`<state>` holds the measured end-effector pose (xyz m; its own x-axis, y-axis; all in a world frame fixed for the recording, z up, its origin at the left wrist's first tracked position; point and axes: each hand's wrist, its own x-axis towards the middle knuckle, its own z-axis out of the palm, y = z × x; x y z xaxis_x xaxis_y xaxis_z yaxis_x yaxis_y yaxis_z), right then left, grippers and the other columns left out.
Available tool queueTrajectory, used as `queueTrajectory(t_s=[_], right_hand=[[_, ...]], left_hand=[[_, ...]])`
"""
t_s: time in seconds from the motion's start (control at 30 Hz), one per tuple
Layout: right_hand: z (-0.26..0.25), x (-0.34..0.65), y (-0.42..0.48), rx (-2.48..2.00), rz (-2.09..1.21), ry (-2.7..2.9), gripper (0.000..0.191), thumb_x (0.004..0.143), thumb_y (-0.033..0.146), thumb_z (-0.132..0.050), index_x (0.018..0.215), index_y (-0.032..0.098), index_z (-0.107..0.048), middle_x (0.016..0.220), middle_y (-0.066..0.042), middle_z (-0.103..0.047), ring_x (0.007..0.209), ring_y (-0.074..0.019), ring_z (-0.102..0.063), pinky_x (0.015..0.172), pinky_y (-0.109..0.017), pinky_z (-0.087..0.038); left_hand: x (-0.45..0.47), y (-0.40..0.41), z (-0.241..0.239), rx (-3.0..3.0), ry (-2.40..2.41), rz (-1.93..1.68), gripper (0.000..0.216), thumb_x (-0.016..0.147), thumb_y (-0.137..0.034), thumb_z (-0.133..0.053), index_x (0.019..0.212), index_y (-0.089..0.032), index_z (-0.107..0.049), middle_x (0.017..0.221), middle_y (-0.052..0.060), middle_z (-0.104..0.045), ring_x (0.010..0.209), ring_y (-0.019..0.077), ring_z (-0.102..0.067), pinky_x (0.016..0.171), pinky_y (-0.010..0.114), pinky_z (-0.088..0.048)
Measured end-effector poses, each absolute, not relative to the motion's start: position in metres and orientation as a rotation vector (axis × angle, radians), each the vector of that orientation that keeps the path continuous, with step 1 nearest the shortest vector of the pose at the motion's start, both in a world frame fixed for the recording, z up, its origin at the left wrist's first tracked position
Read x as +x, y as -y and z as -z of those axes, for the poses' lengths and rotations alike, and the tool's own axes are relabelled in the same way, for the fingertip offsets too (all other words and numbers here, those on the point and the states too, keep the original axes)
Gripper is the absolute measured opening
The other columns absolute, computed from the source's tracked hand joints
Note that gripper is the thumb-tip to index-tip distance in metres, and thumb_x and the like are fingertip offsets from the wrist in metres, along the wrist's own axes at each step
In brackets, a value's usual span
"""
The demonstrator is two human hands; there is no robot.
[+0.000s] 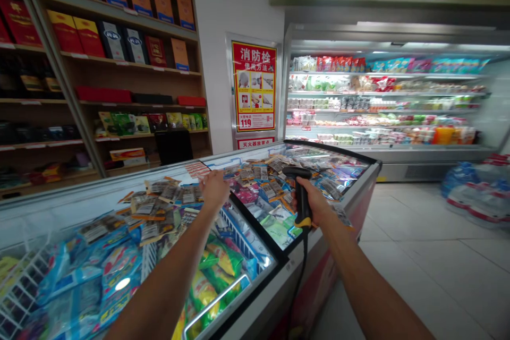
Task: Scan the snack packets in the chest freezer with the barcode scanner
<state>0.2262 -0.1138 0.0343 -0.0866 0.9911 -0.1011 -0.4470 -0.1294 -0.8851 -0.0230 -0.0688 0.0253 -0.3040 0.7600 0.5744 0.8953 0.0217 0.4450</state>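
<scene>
My right hand (313,203) is wrapped around the handle of a black and yellow barcode scanner (303,196), held upright with its head at the top and a cable hanging below. My left hand (216,187) is closed at the lower right edge of a red-and-white striped label sheet (196,169), near the freezer's back edge. Below and beside both hands, many small packets with orange edges (161,204) lie scattered on the glass lids of the chest freezer (274,273). Bagged frozen goods (217,260) show through the glass, some in white wire baskets.
Shelves of boxed goods (115,37) stand behind the freezer on the left. A red fire-hydrant sign (254,85) hangs on the wall. Across the tiled floor (418,255) is a lit chiller (382,98). Wrapped water bottles (478,186) sit on the floor at right.
</scene>
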Motion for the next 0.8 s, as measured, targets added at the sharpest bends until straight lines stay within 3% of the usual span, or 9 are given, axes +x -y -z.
queueTrajectory(t_s=[0.13,0.3,0.43,0.57,0.7,0.8], right_hand=[[-0.034,0.24,0.12,-0.943,-1.501,0.833,0.019,0.076,0.036,-0.052,0.071,0.018,-0.05,0.045,0.003,-0.052,0.033,-0.0102,-0.047,0.031,-0.02,-0.036],[-0.038,0.269,0.126,-0.994,-1.393,0.819,0.018,0.077,0.034,-0.051,0.072,0.017,-0.052,0.045,0.002,-0.053,0.033,-0.0102,-0.046,0.03,-0.02,-0.036],[-0.048,0.295,0.133,-0.957,-1.349,0.76,0.018,0.078,0.034,-0.05,0.074,0.017,-0.054,0.046,0.002,-0.053,0.034,-0.0098,-0.046,0.031,-0.02,-0.037],[-0.057,0.309,0.143,-0.897,-1.363,0.724,0.019,0.079,0.033,-0.048,0.074,0.016,-0.055,0.047,0.001,-0.053,0.034,-0.0087,-0.044,0.032,-0.02,-0.036],[-0.055,0.31,0.147,-0.816,-1.383,0.782,0.022,0.08,0.035,-0.049,0.077,0.015,-0.057,0.052,-0.001,-0.055,0.038,-0.0084,-0.049,0.037,-0.021,-0.035],[-0.05,0.306,0.142,-0.841,-1.39,0.783,0.022,0.08,0.036,-0.049,0.078,0.015,-0.057,0.051,0.0,-0.055,0.037,-0.0088,-0.048,0.036,-0.02,-0.037]], left_hand=[[0.045,0.061,-0.011,-2.099,2.023,1.34,0.03,0.067,-0.011,-0.055,0.095,-0.017,-0.063,0.109,0.014,-0.059,0.107,0.0296,-0.049,0.094,0.042,-0.033],[0.111,0.071,0.009,-2.484,1.791,1.262,0.032,0.073,-0.018,-0.054,0.105,-0.017,-0.059,0.116,0.013,-0.056,0.112,0.0261,-0.046,0.098,0.04,-0.031],[0.165,0.086,0.018,-2.753,1.337,0.902,0.044,0.077,-0.031,-0.052,0.121,-0.023,-0.049,0.135,0.011,-0.04,0.125,0.0275,-0.032,0.103,0.049,-0.022],[0.21,0.088,0.028,-2.925,0.96,0.601,0.052,0.075,-0.051,-0.048,0.122,-0.028,-0.049,0.14,0.007,-0.033,0.13,0.0326,-0.019,0.102,0.06,-0.011],[0.21,0.074,0.032,-2.948,1.118,0.418,0.05,0.079,-0.053,-0.039,0.123,-0.03,-0.047,0.137,0.008,-0.038,0.128,0.0343,-0.022,0.097,0.066,-0.01],[0.177,0.058,0.028,-2.896,1.279,0.506,0.042,0.081,-0.05,-0.04,0.118,-0.033,-0.051,0.136,0.006,-0.04,0.128,0.032,-0.024,0.099,0.064,-0.009]])
